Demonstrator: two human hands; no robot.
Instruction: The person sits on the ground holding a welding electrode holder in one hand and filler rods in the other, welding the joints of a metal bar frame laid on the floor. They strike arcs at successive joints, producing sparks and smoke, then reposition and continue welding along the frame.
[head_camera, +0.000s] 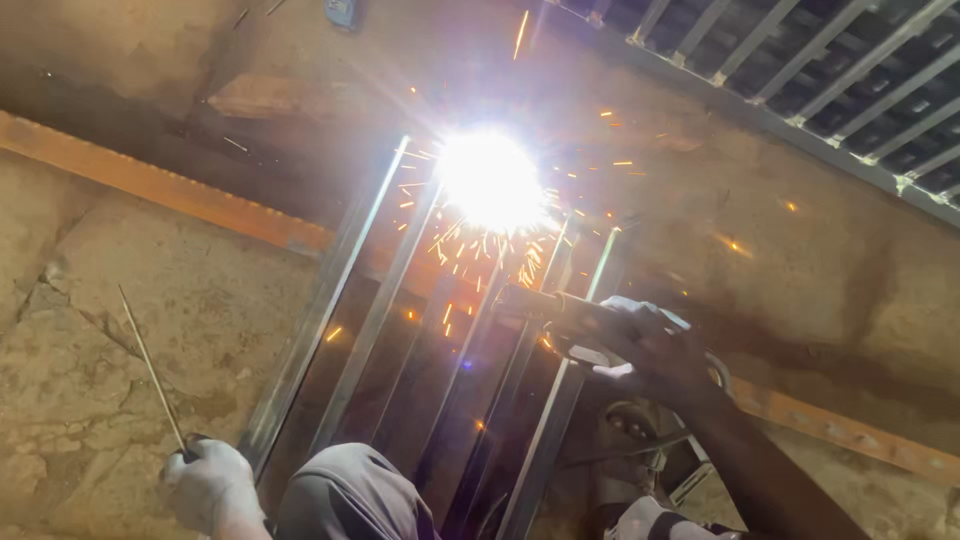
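head view: welding in progress on a cracked concrete floor (90, 390). right hand (650, 350), bare, wraps tight around an electrode holder (560, 315) right of centre; its tip meets a frame of thin metal bars (380, 300) at a blinding arc (490, 180), sparks scattering. left hand (212, 485), gloved, near left, closes on a spare welding rod (150, 365) angled upward. rod looks light, stiff, brittle-coated; best held by its bare lower end. frame likely rigid and hot near the joint. orange steel strip (160, 185) crosses beneath. metal grille (800, 80) far right.
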